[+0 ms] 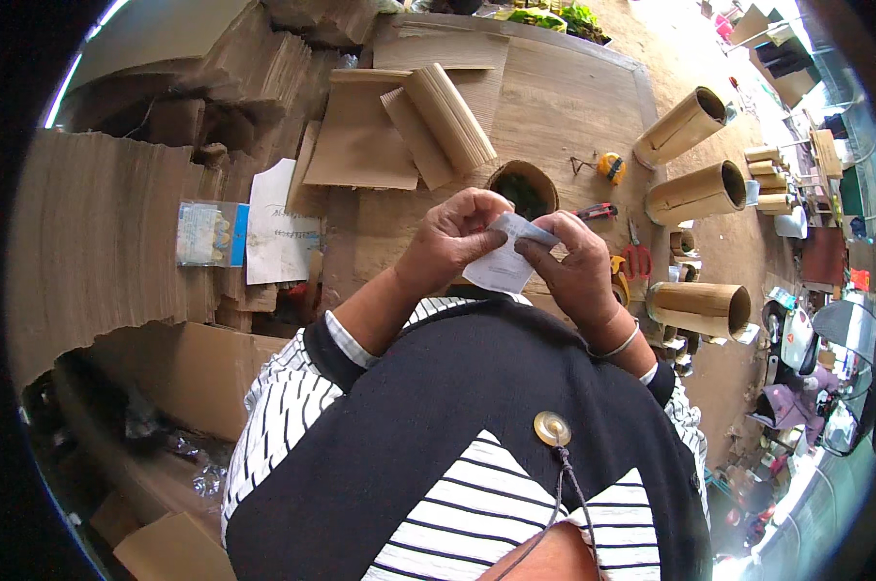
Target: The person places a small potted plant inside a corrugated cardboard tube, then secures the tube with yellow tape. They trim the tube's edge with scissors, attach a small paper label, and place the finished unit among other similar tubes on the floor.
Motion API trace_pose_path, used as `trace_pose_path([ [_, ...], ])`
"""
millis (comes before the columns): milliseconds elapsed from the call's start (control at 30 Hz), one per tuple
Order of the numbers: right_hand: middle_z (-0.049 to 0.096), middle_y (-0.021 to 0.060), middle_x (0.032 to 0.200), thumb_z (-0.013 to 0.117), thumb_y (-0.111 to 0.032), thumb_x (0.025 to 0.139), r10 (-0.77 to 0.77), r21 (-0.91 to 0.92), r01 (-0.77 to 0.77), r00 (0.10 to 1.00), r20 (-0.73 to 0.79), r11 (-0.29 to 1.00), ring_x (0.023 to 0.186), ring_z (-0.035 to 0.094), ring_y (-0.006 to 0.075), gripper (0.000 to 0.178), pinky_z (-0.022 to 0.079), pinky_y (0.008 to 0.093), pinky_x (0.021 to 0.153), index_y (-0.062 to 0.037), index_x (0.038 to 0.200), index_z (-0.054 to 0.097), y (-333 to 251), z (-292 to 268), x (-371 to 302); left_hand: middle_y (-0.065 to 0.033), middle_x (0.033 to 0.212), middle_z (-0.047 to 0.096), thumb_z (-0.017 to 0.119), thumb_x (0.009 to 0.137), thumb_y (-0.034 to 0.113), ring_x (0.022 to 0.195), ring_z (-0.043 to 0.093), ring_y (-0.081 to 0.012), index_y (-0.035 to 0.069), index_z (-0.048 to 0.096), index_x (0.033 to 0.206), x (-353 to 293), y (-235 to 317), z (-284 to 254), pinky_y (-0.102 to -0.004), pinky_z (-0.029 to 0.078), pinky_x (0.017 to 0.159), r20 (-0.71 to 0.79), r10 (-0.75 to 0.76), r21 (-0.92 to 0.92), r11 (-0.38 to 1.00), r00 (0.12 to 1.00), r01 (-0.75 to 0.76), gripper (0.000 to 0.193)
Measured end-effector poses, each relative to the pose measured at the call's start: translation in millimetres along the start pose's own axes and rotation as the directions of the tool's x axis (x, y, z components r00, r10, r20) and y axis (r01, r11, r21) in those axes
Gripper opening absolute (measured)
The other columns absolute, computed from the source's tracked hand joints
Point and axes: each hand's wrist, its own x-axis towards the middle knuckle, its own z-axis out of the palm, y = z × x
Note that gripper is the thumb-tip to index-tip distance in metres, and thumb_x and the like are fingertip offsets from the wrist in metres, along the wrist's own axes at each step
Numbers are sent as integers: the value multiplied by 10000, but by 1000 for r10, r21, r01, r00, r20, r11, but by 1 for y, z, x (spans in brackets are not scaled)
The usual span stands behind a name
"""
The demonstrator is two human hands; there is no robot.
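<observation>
Between my two hands, close in front of my chest, is a small white printed paper slip (499, 268) with a bluish upper edge. The fingertips of my left hand (454, 235) pinch its upper left side. My right hand (577, 268) grips the opposite side with thumb and fingers. Just beyond the hands stands a round brown cardboard tube (551, 184) with dark green leafy matter inside; the hands cover part of it.
Folded corrugated cardboard (447, 121) lies on the wooden table (554, 97). To the right are a yellow tape measure (610, 168), a red utility knife (596, 211), red-handled scissors (637, 259) and large cardboard tubes (694, 192). Stacked cardboard (108, 237) rises at left.
</observation>
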Motion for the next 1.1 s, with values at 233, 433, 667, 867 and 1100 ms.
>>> trace_pose_path([
  [233, 619, 86, 763, 735, -177, 767, -10, -232, 23, 998, 57, 973, 663, 619, 271, 152, 484, 358, 567, -83, 800, 621, 4, 11, -12, 0, 881, 507, 644, 854, -26, 848, 520, -95, 52, 554, 916, 1, -3, -15, -246, 446, 806, 269, 64, 224, 966, 961, -127, 134],
  [433, 632, 98, 789, 762, -90, 747, 116, -119, -105, 989, 92, 987, 680, 611, 199, 183, 488, 314, 616, -29, 874, 646, -1, 11, -19, -4, 923, 511, 643, 845, -31, 879, 510, -86, 54, 559, 946, 1, -7, -29, -245, 432, 810, 308, -161, 216, 972, 938, 96, 157],
  [667, 576, 125, 722, 760, -105, 721, 16, -189, -11, 1000, 24, 982, 647, 562, 251, 182, 467, 349, 600, -41, 811, 616, 8, 16, -35, 23, 932, 477, 589, 806, -68, 867, 462, -60, 60, 537, 950, 4, -12, -18, -213, 416, 747, 345, -71, 158, 987, 936, 17, 200],
  [867, 608, 137, 801, 715, -214, 802, 131, -134, -132, 991, -21, 982, 742, 618, 328, 171, 494, 388, 627, -75, 853, 630, 1, 10, -35, 42, 804, 536, 712, 843, 78, 731, 497, -53, 35, 630, 905, 9, 1, -23, -222, 437, 646, 306, -226, 309, 942, 925, 128, 111],
  [1100, 614, 80, 750, 734, -200, 788, 14, -335, -60, 990, -139, 940, 639, 619, 283, 140, 495, 358, 557, -94, 805, 645, -16, 10, -36, -51, 717, 573, 798, 737, 175, 646, 578, -168, 58, 665, 713, 8, 7, -21, -294, 480, 576, 323, 168, 662, 664, 931, -349, 179],
])
